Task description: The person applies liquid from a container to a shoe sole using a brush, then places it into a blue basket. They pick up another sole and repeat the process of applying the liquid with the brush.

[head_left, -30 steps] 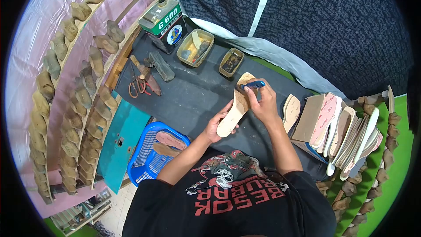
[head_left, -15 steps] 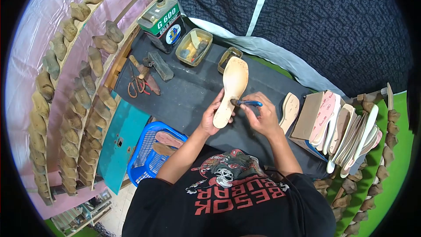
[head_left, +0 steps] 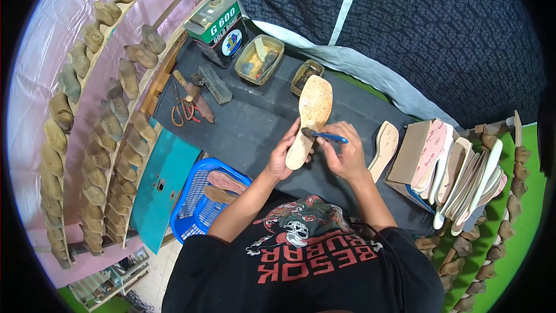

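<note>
Your left hand point(head_left: 282, 159) grips one insole point(head_left: 310, 117); your right hand point(head_left: 346, 153) pinches one brush point(head_left: 325, 135) against it, with bare mat point(head_left: 255, 122) left of the insole.

One green glue can point(head_left: 217, 20), two open tins point(head_left: 259, 59), one pair of scissors point(head_left: 182, 110), one insole point(head_left: 314, 104), one blue-handled brush point(head_left: 327, 136). One loose sole point(head_left: 385, 146) lies on the worktop point(head_left: 255, 127); two basket soles point(head_left: 226, 182) sit in one blue basket point(head_left: 186, 208). Wooden lasts point(head_left: 107, 122) number several dozen; the stacked soles point(head_left: 463, 179) overlap too much to count.
</note>
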A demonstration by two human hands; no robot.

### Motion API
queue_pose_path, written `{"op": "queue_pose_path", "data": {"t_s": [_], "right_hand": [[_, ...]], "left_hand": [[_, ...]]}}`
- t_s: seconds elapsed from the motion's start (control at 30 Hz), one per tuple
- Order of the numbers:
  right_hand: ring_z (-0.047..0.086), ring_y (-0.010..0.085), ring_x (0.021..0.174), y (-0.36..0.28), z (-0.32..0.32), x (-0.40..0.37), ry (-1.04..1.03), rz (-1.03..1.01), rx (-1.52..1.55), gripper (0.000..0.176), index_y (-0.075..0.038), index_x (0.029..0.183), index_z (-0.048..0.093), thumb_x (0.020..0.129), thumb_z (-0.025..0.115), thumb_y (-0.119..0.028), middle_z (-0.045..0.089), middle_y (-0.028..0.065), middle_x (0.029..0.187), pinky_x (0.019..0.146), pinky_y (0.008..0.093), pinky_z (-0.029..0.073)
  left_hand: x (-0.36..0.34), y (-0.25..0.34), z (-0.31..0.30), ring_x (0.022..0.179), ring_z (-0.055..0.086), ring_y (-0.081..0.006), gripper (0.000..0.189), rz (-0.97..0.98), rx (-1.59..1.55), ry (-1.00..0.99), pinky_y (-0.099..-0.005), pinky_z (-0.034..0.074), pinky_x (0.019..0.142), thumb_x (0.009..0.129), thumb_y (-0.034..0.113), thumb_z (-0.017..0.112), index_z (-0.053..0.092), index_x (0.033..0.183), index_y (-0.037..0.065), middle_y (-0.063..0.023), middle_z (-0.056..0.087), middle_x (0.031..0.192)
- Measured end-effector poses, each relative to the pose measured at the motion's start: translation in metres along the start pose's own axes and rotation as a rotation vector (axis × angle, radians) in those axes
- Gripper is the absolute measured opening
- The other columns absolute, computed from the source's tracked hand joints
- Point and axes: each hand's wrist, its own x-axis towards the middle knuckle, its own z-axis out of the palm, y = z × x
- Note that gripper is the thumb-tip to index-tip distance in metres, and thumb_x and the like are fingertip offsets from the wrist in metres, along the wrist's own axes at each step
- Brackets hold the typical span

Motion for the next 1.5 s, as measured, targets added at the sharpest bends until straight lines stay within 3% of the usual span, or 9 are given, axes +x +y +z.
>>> {"op": "queue_pose_path", "data": {"t_s": [0.17, 0.33, 0.6, 0.83, 1.1, 1.3, 1.5], "right_hand": [[0.066, 0.0344, 0.085, 0.007, -0.003, 0.008, 0.128, 0.015, -0.033, 0.016, -0.002, 0.097, 0.067, 0.083, 0.075, -0.002, 0.07, 0.0135, 0.093, 0.078, 0.0427, 0.05], [0.066, 0.0327, 0.085, -0.001, -0.004, 0.008, 0.055, -0.035, -0.046, 0.015, -0.001, 0.097, 0.068, 0.083, 0.075, -0.003, 0.07, 0.0125, 0.091, 0.078, 0.0402, 0.049], [0.067, 0.033, 0.087, 0.014, -0.012, 0.005, 0.201, 0.038, -0.062, 0.016, -0.002, 0.098, 0.068, 0.084, 0.075, -0.002, 0.072, 0.0133, 0.096, 0.079, 0.0419, 0.05], [0.066, 0.0331, 0.084, -0.001, -0.007, 0.002, 0.085, -0.04, -0.039, 0.015, -0.002, 0.096, 0.067, 0.083, 0.075, -0.003, 0.071, 0.0129, 0.092, 0.078, 0.0416, 0.048], [0.066, 0.0322, 0.084, 0.011, -0.009, 0.006, 0.199, -0.012, -0.067, 0.015, -0.002, 0.097, 0.068, 0.085, 0.075, -0.004, 0.072, 0.012, 0.092, 0.078, 0.0416, 0.049], [0.066, 0.0312, 0.083, 0.002, -0.005, 0.004, 0.12, -0.066, -0.035, 0.016, -0.003, 0.097, 0.069, 0.083, 0.076, -0.004, 0.071, 0.0115, 0.092, 0.078, 0.0409, 0.048], [0.066, 0.0316, 0.083, 0.011, -0.009, 0.002, 0.184, 0.006, -0.085, 0.015, -0.003, 0.096, 0.069, 0.084, 0.077, -0.005, 0.072, 0.0107, 0.09, 0.077, 0.0415, 0.048]], "left_hand": [[0.0, -0.004, -0.003, 0.097, 0.068, -0.0277, 0.072, -0.023, -0.025, -0.02, -0.0417, 0.057, 0.074, 0.102, 0.03, 0.045, 0.017, 0.169, 0.022, -0.0093, 0.058, 0.141], [0.002, -0.005, 0.007, 0.097, 0.068, -0.0278, 0.072, 0.005, -0.055, -0.02, -0.0422, 0.057, 0.074, 0.103, 0.029, 0.044, 0.017, 0.169, 0.021, -0.0101, 0.058, 0.141], [0.002, 0.006, 0.008, 0.097, 0.067, -0.0271, 0.072, -0.026, -0.014, -0.047, -0.0424, 0.057, 0.074, 0.102, 0.029, 0.044, 0.016, 0.169, 0.022, -0.0101, 0.057, 0.141], [0.004, -0.002, 0.011, 0.099, 0.066, -0.0257, 0.074, 0.008, -0.039, -0.028, -0.0424, 0.056, 0.074, 0.102, 0.03, 0.046, 0.015, 0.169, 0.024, -0.0088, 0.056, 0.142], [0.003, 0.007, 0.008, 0.097, 0.068, -0.0264, 0.073, -0.008, -0.047, -0.028, -0.0418, 0.055, 0.072, 0.102, 0.03, 0.047, 0.017, 0.168, 0.024, -0.0096, 0.058, 0.14], [0.004, 0.001, 0.009, 0.099, 0.067, -0.0275, 0.073, 0.019, -0.046, -0.016, -0.0415, 0.055, 0.073, 0.102, 0.031, 0.046, 0.017, 0.168, 0.024, -0.01, 0.057, 0.141], [-0.001, 0.001, 0.003, 0.101, 0.066, -0.0275, 0.071, -0.04, -0.053, -0.046, -0.0426, 0.055, 0.073, 0.103, 0.029, 0.044, 0.018, 0.168, 0.026, -0.0094, 0.057, 0.142]]}}
